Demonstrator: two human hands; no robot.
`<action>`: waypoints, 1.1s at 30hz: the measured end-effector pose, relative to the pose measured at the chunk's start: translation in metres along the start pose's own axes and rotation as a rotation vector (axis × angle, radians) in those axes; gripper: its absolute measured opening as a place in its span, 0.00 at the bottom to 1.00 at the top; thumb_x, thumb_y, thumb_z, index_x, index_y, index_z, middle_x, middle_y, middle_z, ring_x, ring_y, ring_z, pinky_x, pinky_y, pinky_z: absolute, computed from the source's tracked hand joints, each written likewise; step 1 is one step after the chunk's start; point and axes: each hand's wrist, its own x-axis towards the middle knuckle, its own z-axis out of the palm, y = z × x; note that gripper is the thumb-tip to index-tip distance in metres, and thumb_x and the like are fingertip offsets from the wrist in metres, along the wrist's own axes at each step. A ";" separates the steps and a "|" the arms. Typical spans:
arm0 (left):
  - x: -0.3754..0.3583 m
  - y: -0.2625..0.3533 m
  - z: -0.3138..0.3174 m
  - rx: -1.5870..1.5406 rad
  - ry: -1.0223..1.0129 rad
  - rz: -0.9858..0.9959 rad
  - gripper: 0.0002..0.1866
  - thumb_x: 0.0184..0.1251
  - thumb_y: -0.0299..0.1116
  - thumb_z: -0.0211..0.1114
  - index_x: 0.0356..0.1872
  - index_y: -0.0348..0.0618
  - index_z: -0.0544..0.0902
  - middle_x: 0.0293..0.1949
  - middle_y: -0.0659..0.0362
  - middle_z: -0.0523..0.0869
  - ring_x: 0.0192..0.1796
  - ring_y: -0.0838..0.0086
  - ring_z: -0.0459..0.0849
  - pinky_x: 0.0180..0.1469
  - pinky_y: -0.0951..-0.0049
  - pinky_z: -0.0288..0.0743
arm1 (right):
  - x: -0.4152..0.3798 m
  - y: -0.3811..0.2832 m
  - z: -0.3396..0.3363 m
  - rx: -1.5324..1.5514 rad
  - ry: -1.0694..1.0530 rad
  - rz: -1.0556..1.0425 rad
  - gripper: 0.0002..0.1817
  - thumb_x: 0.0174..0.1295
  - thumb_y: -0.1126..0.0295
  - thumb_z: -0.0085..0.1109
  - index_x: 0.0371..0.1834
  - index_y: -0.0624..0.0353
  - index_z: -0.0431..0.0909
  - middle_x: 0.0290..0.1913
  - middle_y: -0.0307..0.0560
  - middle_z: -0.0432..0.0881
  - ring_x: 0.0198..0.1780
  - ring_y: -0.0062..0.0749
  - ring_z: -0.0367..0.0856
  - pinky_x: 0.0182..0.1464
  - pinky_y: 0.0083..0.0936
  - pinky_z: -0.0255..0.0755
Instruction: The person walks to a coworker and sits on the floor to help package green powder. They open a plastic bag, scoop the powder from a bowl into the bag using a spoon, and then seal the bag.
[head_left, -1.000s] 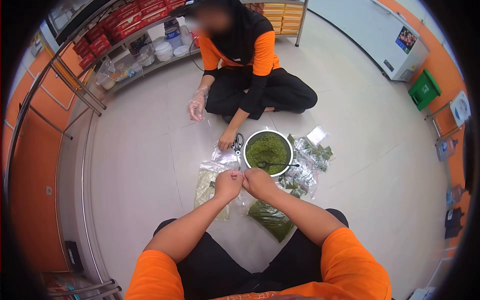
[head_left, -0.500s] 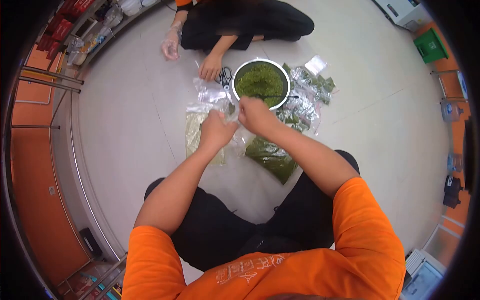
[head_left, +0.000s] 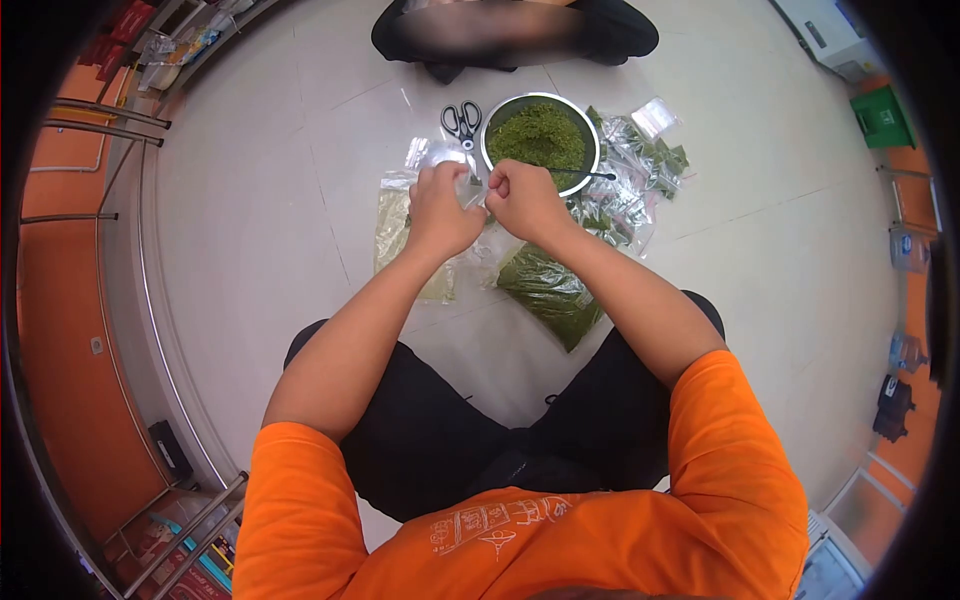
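We see our left hand (head_left: 440, 210) and right hand (head_left: 522, 198) drawn close together above the floor (head_left: 250, 250), fingers curled in tight, both pinching a small clear bag (head_left: 472, 190) held between them. The bag is mostly hidden by the knuckles, so we cannot tell what it holds or whether its mouth is open.

At twelve o'clock from the hands stands a metal bowl (head_left: 592, 165) filled with green flakes (head_left: 540, 135), a spoon (head_left: 598, 175) resting at its three o'clock rim with its scoop buried or hidden. Scissors (head_left: 461, 120) lie just beside the bowl at its nine o'clock. A heap of small filled packets (head_left: 640, 170) spreads at the bowl's three to five o'clock; single packets are hard to separate in the glare.

Below our right wrist lies a large bag of green flakes (head_left: 550, 290), and below the left a paler flat bag (head_left: 395, 230), partly covered by the hand. Another person (head_left: 515, 30) sits at twelve o'clock, cut off by the frame's top edge.
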 end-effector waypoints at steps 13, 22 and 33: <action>0.009 -0.003 0.002 0.057 -0.334 -0.026 0.22 0.57 0.44 0.71 0.49 0.47 0.76 0.41 0.57 0.86 0.49 0.64 0.85 0.61 0.57 0.65 | 0.030 0.043 -0.057 0.237 -0.286 0.397 0.22 0.56 0.52 0.73 0.44 0.59 0.85 0.37 0.45 0.88 0.38 0.31 0.86 0.43 0.29 0.78; 0.015 -0.006 -0.002 0.132 -0.324 -0.161 0.18 0.62 0.41 0.67 0.47 0.45 0.75 0.44 0.54 0.87 0.50 0.58 0.85 0.60 0.52 0.64 | 0.045 0.172 -0.065 -0.298 -0.066 0.552 0.20 0.55 0.53 0.70 0.36 0.61 0.87 0.29 0.52 0.87 0.33 0.42 0.87 0.41 0.35 0.78; 0.015 -0.016 -0.003 0.123 -0.337 -0.185 0.21 0.59 0.41 0.68 0.51 0.45 0.75 0.44 0.53 0.86 0.52 0.56 0.84 0.58 0.53 0.67 | 0.026 0.156 -0.026 -0.278 -0.463 0.612 0.22 0.58 0.54 0.72 0.24 0.66 0.81 0.21 0.42 0.80 0.23 0.33 0.80 0.26 0.30 0.74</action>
